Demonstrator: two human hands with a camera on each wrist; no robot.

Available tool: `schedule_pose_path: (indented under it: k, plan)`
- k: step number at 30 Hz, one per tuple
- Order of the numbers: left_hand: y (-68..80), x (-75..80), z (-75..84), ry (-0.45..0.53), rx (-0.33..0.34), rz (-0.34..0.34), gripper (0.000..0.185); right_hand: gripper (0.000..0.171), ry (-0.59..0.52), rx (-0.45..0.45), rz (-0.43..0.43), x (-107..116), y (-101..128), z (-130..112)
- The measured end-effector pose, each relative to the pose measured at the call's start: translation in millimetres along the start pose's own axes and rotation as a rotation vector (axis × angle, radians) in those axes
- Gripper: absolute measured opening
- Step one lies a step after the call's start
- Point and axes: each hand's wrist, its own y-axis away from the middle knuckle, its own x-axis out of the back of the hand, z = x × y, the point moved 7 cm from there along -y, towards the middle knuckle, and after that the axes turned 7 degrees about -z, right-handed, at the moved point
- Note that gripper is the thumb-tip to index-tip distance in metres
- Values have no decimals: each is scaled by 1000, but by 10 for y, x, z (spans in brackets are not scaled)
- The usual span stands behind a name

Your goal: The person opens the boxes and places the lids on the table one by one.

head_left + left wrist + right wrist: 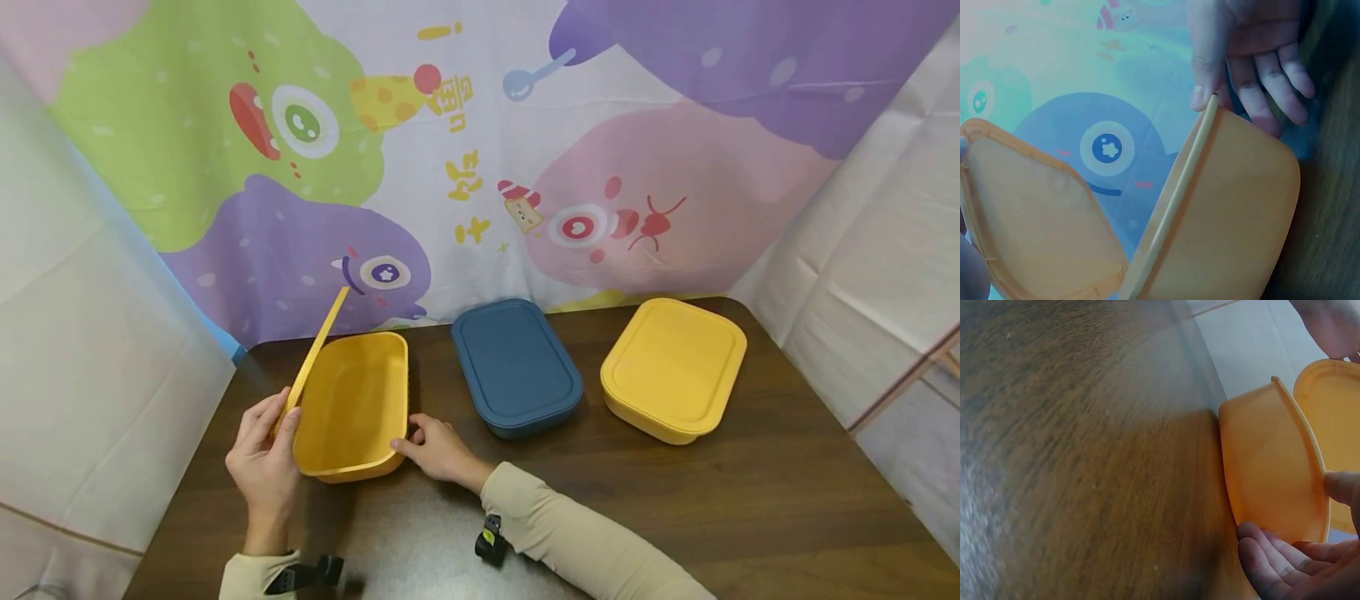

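An uncovered yellow-orange box (pixel 352 400) rests on the table at the left, its inside bare. My left hand (pixel 264 450) pinches the matching yellow lid (pixel 318 346), which stands tilted on edge beside the box's left rim. In the left wrist view the lid's underside (pixel 1041 219) faces the camera. My right hand (pixel 437 448) holds the box at its near right corner, thumb on the rim and fingers against the outer wall. The right wrist view shows those fingers (pixel 1279 562) low along the box wall (pixel 1272 462).
A dark blue lidded box (pixel 517 367) stands right of the open one. Farther right is a yellow lidded box (pixel 675 367). The dark wooden table (pixel 600 508) ends at a cartoon-printed cloth (pixel 480 167), with white sheets at both sides.
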Motion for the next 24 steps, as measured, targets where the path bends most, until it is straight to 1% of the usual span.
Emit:
schedule_pose_path:
  k: [3, 6, 8, 12, 15, 17, 20, 24]
  plan:
    - [-14, 53, -11, 64, -3, 63, 26, 58, -8, 1, -3, 1, -3, -11]
    - [-27, 90, -39, 118, 0, 108, 26, 58, -7, 3, -3, 6, -4, -22]
    - [-38, 112, -76, 166, 16, 136, 28, 59, 4, 4, -1, 11, -3, -26]
    - [-42, 165, -140, 226, 53, 202, 29, 59, 26, 2, -6, -1, 2, -20]
    - [-41, 212, -164, 277, 70, 264, 31, 58, 26, -2, -10, -17, 4, -5]
    - [-45, 244, -176, 332, 80, 310, 32, 58, 24, -3, -11, -24, 5, 3]
    - [-51, 290, -186, 372, 101, 378, 35, 59, 23, 2, -12, -28, 2, 11]
    - [-63, 349, -216, 398, 134, 449, 38, 59, 25, 10, -10, -24, -7, 15]
